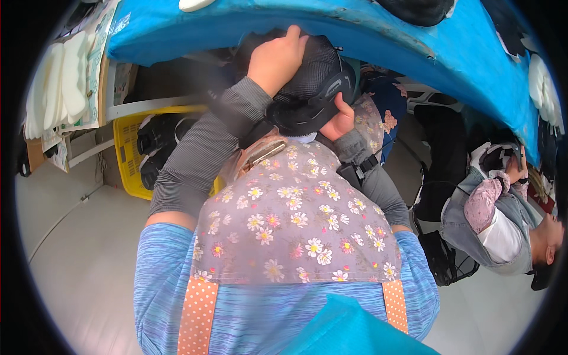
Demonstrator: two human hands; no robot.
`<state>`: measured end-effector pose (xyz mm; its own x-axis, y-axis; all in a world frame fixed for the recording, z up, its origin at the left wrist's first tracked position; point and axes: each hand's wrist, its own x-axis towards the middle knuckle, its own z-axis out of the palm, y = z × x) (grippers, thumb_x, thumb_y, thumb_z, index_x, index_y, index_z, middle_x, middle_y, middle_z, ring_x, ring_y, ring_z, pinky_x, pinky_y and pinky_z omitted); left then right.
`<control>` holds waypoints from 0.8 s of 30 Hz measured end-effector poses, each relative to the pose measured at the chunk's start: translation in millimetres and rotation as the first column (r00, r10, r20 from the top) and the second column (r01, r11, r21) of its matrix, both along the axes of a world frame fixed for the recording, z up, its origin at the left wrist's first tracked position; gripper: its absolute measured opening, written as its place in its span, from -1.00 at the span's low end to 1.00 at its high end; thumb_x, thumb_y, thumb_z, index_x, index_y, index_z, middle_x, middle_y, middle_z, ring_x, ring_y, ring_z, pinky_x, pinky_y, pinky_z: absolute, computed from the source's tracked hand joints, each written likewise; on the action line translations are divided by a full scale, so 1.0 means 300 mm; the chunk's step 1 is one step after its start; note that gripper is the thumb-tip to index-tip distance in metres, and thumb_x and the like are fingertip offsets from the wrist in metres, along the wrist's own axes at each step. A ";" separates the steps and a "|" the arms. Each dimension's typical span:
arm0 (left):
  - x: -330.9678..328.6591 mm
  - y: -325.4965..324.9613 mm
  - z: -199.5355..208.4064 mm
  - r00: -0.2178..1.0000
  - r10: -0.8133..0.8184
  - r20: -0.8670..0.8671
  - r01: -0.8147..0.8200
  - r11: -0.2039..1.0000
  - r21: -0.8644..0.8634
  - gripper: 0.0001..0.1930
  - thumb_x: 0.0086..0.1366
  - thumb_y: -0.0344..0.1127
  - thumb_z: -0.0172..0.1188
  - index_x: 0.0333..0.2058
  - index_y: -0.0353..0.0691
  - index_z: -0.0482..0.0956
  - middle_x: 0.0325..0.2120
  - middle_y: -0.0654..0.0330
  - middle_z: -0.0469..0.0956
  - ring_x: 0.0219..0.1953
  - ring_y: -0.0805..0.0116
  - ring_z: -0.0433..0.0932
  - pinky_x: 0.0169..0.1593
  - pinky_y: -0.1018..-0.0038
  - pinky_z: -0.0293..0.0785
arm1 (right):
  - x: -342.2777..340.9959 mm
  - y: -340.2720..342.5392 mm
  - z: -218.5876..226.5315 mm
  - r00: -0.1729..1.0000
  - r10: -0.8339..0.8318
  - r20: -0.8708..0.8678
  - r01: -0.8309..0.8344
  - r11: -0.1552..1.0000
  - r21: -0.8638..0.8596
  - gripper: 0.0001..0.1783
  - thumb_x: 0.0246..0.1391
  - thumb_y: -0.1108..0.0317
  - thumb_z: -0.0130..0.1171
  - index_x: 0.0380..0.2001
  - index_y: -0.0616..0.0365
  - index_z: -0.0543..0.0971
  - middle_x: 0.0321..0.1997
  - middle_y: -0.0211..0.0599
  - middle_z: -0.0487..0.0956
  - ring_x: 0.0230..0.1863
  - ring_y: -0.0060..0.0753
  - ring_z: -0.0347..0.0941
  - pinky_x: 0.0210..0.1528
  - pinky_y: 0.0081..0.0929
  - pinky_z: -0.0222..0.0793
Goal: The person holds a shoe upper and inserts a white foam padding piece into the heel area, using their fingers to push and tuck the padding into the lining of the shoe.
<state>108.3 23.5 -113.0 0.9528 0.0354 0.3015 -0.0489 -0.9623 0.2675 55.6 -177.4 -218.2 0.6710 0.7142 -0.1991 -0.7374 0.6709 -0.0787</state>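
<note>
A black mesh shoe (313, 68) is held over my lap, just below the near edge of the blue-covered table. My left hand (277, 62) is closed at the shoe's upper left, its thumb pointing up; what lies inside its grip is hidden. On the shoe's lower right side my right hand (338, 120) grips the edge, with the thumb showing and the other fingers mostly concealed. Part of the shoe disappears behind my left hand and sleeve.
The blue table cover (367, 35) curves across the top. At left stand a stack of white foam pieces (59, 83) and a yellow basket (127, 157) holding black shoes (160, 139). Another person (503, 213) sits at the right, bent over work. A dark shoe (417, 9) lies on the table.
</note>
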 end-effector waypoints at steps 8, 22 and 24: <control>0.025 0.009 0.095 0.997 0.043 0.066 -0.049 0.996 0.078 -0.76 0.39 -0.12 0.04 -0.34 -0.16 0.39 -0.72 0.05 0.54 -0.66 0.09 0.57 -0.65 0.30 0.47 | 0.031 0.023 0.110 0.999 0.013 0.030 -0.014 1.000 0.023 -0.34 0.30 -0.04 -0.07 0.27 0.22 0.24 0.30 0.09 0.31 0.33 0.15 0.21 0.37 0.16 0.05; 0.039 0.076 -0.075 0.992 -0.098 -0.084 0.075 0.967 -0.243 -0.70 0.40 -0.14 0.03 -0.10 -0.27 0.38 -0.52 -0.17 0.56 -0.44 -0.20 0.55 -0.43 0.03 0.46 | 0.018 0.023 0.115 0.999 -0.037 0.040 0.041 0.993 -0.113 -0.39 0.33 0.02 -0.09 0.29 0.18 0.22 0.34 -0.03 0.28 0.36 0.05 0.19 0.38 0.10 0.05; 0.026 0.066 -0.108 0.996 -0.089 -0.022 0.073 0.911 -0.406 -0.68 0.37 -0.16 0.07 -0.11 -0.31 0.37 -0.59 -0.16 0.54 -0.49 -0.22 0.55 -0.44 0.05 0.48 | 0.019 0.018 0.115 0.999 -0.028 0.045 0.033 0.994 -0.108 -0.39 0.33 0.02 -0.09 0.29 0.18 0.23 0.34 -0.03 0.29 0.36 0.05 0.19 0.38 0.10 0.06</control>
